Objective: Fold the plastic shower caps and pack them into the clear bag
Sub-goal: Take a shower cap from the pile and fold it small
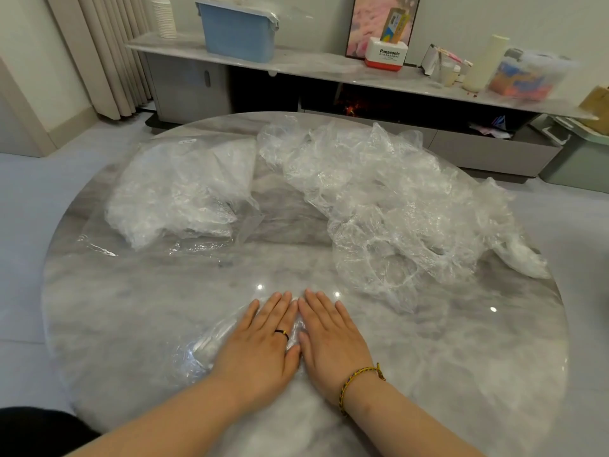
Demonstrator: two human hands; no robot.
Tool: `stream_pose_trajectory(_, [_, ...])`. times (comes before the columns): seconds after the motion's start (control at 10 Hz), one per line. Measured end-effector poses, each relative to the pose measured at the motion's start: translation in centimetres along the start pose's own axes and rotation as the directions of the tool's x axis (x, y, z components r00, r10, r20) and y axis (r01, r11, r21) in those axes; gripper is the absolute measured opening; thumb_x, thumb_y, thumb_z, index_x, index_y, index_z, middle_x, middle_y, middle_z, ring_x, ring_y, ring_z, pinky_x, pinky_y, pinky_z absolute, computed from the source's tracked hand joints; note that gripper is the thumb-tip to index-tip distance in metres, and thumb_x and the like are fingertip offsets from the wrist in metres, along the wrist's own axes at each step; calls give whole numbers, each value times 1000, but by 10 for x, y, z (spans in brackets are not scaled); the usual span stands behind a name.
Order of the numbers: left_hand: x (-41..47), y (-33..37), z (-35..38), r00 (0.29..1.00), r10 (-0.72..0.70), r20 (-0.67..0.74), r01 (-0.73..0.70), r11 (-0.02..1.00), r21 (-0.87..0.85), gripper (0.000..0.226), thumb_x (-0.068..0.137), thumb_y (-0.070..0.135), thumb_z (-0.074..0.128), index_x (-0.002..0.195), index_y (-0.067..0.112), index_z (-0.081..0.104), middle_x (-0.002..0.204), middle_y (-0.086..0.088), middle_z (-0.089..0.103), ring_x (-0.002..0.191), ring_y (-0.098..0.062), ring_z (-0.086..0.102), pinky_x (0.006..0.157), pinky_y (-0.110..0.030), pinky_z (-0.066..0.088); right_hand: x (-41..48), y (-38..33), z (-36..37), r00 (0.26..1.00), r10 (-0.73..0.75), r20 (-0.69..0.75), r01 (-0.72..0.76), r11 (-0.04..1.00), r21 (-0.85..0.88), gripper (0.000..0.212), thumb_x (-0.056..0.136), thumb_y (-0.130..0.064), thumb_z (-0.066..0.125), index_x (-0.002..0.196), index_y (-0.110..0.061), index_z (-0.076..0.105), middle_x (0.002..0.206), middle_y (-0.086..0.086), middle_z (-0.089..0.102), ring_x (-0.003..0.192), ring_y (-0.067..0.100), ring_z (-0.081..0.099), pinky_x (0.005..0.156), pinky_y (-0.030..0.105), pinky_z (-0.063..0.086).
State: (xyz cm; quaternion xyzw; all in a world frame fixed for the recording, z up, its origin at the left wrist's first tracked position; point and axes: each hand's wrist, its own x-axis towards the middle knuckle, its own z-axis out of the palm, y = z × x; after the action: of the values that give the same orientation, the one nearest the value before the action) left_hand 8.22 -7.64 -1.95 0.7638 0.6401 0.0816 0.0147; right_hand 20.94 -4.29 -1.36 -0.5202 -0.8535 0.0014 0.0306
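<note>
pressing flat: left hand [260, 341] and right hand [331, 344] lie side by side, fingers straight, palms down on one shower cap [201, 349] at the near side of the desk [131, 308]; neither grasps anything.
risks, judged: the film is thin and the desk top glossy, so the cap may slide under the palms or spring open once they lift; trapped air could puff the fold. the tail of the loose heap [395, 206] lies near the right rim and might slip off.
counts: hands 2; cap under hands 1; clear bag [178, 192] 1, far left, part filled; heap 1, its caps too tangled to count.
</note>
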Motion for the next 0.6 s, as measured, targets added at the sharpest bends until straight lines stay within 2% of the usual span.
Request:
stream_pose_trajectory(0.1, [0,1,3,999,-7,-44,8,1000,28,55,75,38,36,104,6,70,111,-6,68,101,-19,65,102,-39,13,0,3,3,1000,-15,-22,14,999,-51,77,98,-28,-4,101,-18,73,110,-5,68,101,9,65,104,25,11])
stream_pose_trajectory(0.2, [0,1,3,999,-3,-36,5,998,58,54,75,39,36,102,9,71,110,-4,68,101,-17,66,95,-45,22,0,4,5,998,-13,-61,9,998,-65,77,98,-27,-3,101,-17,73,110,-4,68,102,9,65,104,26,11])
stream_pose_trajectory(0.3, [-1,2,1,998,-21,65,20,999,28,55,75,40,35,103,10,71,116,-1,64,106,-13,62,91,-45,26,0,3,7,996,-20,-86,15,998,-63,76,98,-28,-3,101,-17,72,110,-4,68,102,9,65,104,25,11])
stream_pose_trajectory(0.4, [1,5,-11,985,-100,138,99,995,15,77,75,47,12,136,8,40,146,-5,29,135,-14,27,102,-47,6,0,3,8,996,-17,-89,11,998,-66,76,98,-27,-3,102,-17,72,111,-4,68,103,9,64,105,25,11])
stream_pose_trajectory(0.5, [-1,6,-16,978,-71,198,71,997,10,80,55,50,-24,128,18,-25,132,9,-34,121,-8,-35,94,-46,-28,0,3,8,996,-19,-88,12,997,-70,76,98,-27,-3,102,-17,72,111,-4,68,103,10,64,105,26,11])
stream_pose_trajectory(0.6, [0,7,-17,965,-66,254,65,998,11,80,53,50,-27,126,17,-27,130,10,-35,117,-8,-39,92,-46,-30,-1,3,6,999,-25,-37,23,998,-59,76,98,-28,-3,102,-17,72,111,-4,68,103,10,65,104,26,11])
